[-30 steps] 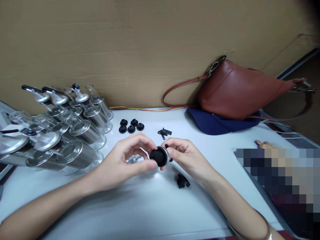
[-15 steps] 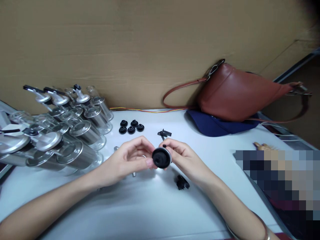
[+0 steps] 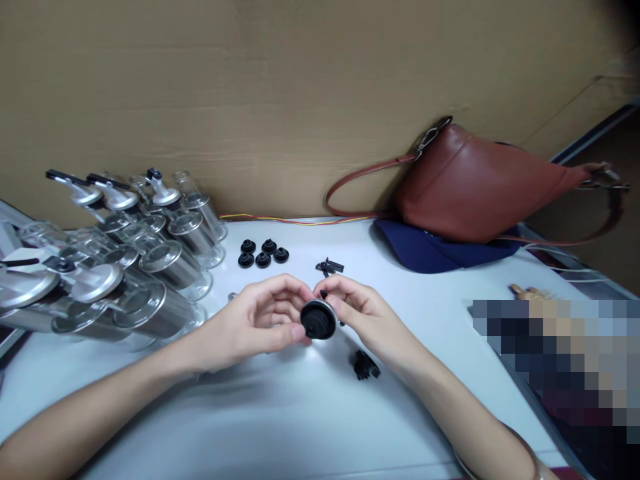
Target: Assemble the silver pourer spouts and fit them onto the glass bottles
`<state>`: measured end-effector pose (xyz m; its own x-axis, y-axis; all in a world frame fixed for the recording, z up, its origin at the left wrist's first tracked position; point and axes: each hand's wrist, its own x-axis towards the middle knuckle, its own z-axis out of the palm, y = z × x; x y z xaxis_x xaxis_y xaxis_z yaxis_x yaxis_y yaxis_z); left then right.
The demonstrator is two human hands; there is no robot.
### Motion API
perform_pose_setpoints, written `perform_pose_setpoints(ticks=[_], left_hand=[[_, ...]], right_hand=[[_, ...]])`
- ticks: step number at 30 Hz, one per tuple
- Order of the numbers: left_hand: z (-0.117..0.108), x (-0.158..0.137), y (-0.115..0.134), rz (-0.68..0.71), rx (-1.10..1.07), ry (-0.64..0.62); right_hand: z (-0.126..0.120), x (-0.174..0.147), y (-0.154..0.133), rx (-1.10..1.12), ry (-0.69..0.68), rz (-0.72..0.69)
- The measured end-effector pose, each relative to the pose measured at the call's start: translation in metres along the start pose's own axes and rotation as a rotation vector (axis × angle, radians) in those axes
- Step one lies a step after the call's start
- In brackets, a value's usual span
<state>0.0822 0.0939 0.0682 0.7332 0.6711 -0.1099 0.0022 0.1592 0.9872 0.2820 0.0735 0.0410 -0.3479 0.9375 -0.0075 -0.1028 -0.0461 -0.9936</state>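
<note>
Between my two hands is a bottle pourer top (image 3: 319, 320), a silver-rimmed cap with a ribbed black stopper facing me. The thumb and fingers of my left hand (image 3: 273, 313) pinch its left edge. My right hand (image 3: 357, 305) grips its upper right side, where a small black piece sticks up by the thumb. Below my right hand lies a black plastic part (image 3: 367, 365). Several black rubber stoppers (image 3: 263, 260) sit in two rows beyond my left hand. Small black lever pieces (image 3: 329, 267) lie just past my right fingertips.
Several glass and steel bottles (image 3: 163, 260) crowd the table's left, some topped with silver pourers (image 3: 165, 195). A brown bag (image 3: 465, 183) rests on a navy cap (image 3: 425, 250) at the back right. Thin wires (image 3: 295, 222) run along the cardboard wall (image 3: 280, 100). A blurred-out area covers the right edge.
The pourer top has shifted slightly left and tilted in my hands, so the ribbed stopper shows more clearly. My right fingers have moved a little along its edge.
</note>
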Motion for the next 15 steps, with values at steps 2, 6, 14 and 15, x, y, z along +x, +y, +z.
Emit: perform_pose_setpoints(ticks=[2,6,14,15], left_hand=[[-0.001,0.001,0.0,-0.023,0.012,0.023],[-0.004,0.006,-0.002,-0.061,0.051,0.108],[-0.003,0.013,-0.014,-0.068,0.145,0.172],[-0.003,0.013,-0.014,-0.072,0.151,0.171]], right_hand=[[0.001,0.001,0.001,-0.066,0.092,-0.016],[0.0,0.001,0.002,-0.137,0.291,-0.061],[0.001,-0.001,0.005,0.022,-0.024,0.089],[0.001,-0.001,0.006,0.02,-0.019,0.096]])
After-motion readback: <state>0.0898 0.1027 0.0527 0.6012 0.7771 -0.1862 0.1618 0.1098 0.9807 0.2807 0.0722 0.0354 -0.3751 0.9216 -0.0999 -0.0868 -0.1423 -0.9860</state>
